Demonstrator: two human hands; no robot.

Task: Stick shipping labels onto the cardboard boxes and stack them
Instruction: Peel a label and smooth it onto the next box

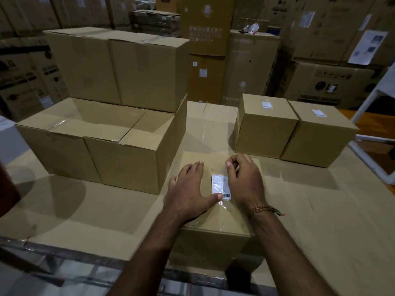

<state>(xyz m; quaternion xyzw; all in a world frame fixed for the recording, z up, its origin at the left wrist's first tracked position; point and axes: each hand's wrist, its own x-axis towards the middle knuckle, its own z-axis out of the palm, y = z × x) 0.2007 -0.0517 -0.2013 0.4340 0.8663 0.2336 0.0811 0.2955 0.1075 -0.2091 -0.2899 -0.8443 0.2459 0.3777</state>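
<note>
Pressing the shipping label (220,186) flat is the step in hand, low in the middle of the frame. It lies on top of the nearest box (210,212), which sits on the counter (320,210). The left hand (190,189) lies flat on the box top, fingers straight, its thumb tip on the label's lower edge. The right hand (243,180) hovers or rests beside the label with its fingers curled; whether they pinch anything, such as backing paper, I cannot tell.

The likeliest fault is a label edge left unstuck near the shiny tape seam, where it may peel. Pushing sideways with the thumb could wrinkle the label or smear the barcode. Two labelled boxes (267,122) stand at middle right; the unlabelled stack (106,116) crowds the left, so lifting this box carelessly could knock it.
</note>
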